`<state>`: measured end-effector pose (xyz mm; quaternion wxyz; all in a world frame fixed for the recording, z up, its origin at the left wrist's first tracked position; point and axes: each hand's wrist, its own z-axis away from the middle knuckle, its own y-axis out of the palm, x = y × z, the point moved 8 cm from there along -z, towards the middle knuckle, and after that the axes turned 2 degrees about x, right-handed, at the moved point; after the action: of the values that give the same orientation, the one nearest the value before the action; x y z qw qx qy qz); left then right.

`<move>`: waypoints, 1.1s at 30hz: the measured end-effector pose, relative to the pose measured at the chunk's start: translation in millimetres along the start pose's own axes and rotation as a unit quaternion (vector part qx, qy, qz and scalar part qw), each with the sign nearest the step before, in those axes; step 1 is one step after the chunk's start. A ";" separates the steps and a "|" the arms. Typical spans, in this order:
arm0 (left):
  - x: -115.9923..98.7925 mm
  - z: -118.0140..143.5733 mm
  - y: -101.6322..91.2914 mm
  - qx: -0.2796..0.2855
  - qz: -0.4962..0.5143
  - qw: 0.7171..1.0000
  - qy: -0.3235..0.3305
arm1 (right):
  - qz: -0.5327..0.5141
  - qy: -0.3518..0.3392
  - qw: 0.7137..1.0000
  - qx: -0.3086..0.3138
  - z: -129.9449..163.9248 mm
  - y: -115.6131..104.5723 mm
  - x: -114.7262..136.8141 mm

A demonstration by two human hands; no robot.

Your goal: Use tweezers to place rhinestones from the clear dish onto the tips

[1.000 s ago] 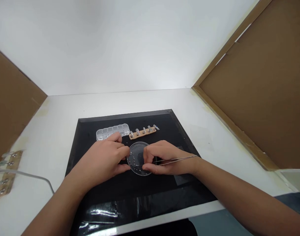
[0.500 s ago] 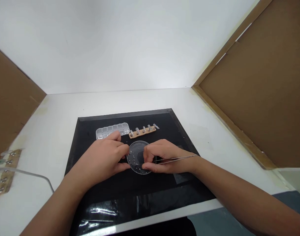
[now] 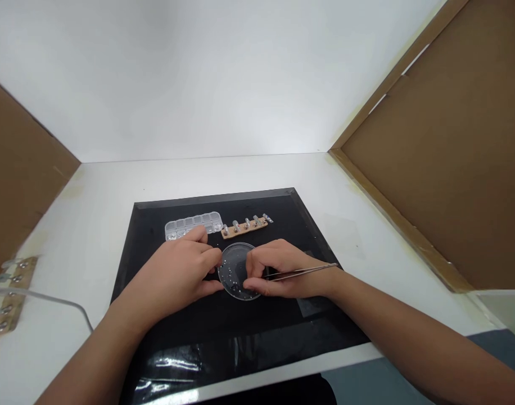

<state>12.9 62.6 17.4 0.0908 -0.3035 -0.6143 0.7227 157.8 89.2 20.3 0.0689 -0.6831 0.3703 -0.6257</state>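
At the centre of the frame, on a black mat (image 3: 283, 225) over the white surface (image 3: 93, 225): picking small beads from a clear round dish (image 3: 236, 269). Left hand (image 3: 179, 273) steadying its rim, fingers curled against it; right hand (image 3: 283, 270) clamped on thin metal tweezers (image 3: 302, 272), tips hidden. Next, probably, a fine pinch on one bead. Dish shallow, transparent, speckled with pale beads.

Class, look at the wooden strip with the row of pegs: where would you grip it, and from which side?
Pinch the wooden strip by its bare long edges, from above: the upright pegs fill its top, and it lies flat on the black mat.
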 end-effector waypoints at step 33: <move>-5.7 0.4 -1.2 -0.002 -0.006 1.000 -0.004 | -0.002 0.133 0.955 -0.264 -9.2 -54.0 -26.4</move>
<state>16.9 59.7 20.4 0.0924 -0.2969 -0.6181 0.7220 173.6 146.9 31.1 -0.1650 -0.5885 0.5266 -0.5909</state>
